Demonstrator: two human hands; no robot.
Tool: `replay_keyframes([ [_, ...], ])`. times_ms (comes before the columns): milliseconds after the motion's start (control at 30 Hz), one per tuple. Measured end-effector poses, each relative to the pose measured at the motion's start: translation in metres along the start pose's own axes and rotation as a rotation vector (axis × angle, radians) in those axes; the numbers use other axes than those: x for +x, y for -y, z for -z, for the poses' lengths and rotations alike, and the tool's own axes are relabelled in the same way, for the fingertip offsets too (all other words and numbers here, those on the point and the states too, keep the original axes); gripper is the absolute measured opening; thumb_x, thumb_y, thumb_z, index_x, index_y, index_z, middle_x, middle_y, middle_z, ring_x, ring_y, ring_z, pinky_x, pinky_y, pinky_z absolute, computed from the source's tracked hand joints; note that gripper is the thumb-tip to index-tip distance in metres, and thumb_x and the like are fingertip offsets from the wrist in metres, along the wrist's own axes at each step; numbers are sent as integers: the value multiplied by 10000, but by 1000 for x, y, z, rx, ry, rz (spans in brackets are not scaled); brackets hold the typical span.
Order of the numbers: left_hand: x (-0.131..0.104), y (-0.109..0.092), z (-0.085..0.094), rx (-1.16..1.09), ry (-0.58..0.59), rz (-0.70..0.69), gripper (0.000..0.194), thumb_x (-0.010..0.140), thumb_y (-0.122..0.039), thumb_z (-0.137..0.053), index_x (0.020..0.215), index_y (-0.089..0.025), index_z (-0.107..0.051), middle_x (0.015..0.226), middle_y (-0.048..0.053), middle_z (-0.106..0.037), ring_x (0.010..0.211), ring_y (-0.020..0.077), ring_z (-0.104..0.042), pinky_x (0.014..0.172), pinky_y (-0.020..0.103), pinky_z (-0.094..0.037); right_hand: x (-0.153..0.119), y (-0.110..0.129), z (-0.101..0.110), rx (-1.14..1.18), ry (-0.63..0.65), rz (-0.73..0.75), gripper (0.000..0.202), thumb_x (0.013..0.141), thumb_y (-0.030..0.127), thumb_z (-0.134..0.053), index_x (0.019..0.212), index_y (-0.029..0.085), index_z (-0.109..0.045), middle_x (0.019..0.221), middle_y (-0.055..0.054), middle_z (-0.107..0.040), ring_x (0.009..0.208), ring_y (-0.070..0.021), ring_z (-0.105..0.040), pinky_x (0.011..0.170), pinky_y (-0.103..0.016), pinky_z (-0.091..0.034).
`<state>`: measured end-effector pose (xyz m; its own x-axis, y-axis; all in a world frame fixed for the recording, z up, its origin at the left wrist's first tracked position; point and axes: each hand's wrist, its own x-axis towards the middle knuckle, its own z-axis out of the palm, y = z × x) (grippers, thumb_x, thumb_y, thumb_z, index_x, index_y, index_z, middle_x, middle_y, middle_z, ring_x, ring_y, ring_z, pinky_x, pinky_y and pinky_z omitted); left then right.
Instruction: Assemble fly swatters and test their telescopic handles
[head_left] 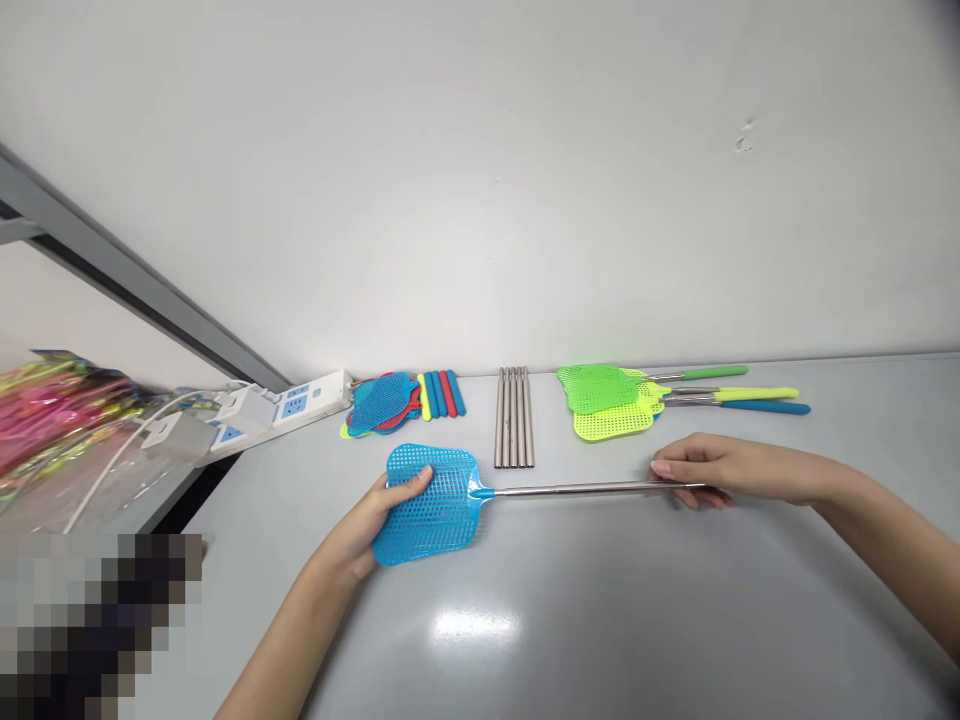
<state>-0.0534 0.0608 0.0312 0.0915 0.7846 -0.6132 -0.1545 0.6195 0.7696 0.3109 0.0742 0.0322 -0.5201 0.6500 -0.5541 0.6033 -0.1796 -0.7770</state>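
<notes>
A blue fly swatter head [442, 510] with a square mesh is pinched in my left hand [382, 515], thumb on top. From its neck a silver metal rod [577, 489] runs level to the right. My right hand [701, 470] is closed around the far end of that rod, with no coloured handle showing there. Behind the rod lie several loose silver tubes [514, 420] side by side. Fly swatters with green, yellow and blue handles [757, 394] lie beyond my right hand, their green mesh head [596, 388] on top of a yellow one.
Loose swatter heads [382, 400] are stacked at the back left, beside a row of coloured handle grips [442, 395]. A white power strip [300, 405] with plugs stands at the left edge. Bagged colourful items [67, 420] lie further left. A white wall backs the grey table [600, 620].
</notes>
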Motion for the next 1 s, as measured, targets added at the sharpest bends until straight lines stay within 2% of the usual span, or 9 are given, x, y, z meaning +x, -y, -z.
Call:
replay_keyframes([
  [367, 1, 4, -1, 10, -4, 19, 320, 673, -262, -667, 946, -127, -570, 849, 112, -684, 736, 260, -656, 671, 370, -539, 10, 0, -13, -55, 76, 9, 359, 786, 512, -455, 755, 167, -550, 621, 10, -444, 548, -87, -379, 503, -204, -313],
  [667, -5, 20, -22, -14, 114, 66, 351, 693, -315, -649, 972, -125, -550, 924, 125, -667, 835, 286, -633, 749, 414, -509, 10, 14, -37, -114, 114, 24, 374, 803, 486, -432, 831, 163, -619, 615, 8, -458, 552, -89, -412, 470, -188, -302],
  [867, -8, 21, -28, -10, 70, 72, 356, 672, -325, -664, 945, -126, -551, 899, 128, -671, 804, 283, -641, 728, 411, -514, 16, 13, -47, -51, 134, 104, 381, 813, 478, -418, 825, 152, -615, 580, 31, -352, 527, -82, -336, 465, -195, -267],
  [1000, -6, 25, -29, -3, 51, 52, 364, 646, -312, -688, 937, -145, -546, 913, 112, -670, 838, 280, -633, 739, 401, -512, 21, 9, -48, 8, 132, 95, 358, 807, 469, -441, 779, 145, -590, 562, 43, -316, 500, -71, -290, 443, -188, -237],
])
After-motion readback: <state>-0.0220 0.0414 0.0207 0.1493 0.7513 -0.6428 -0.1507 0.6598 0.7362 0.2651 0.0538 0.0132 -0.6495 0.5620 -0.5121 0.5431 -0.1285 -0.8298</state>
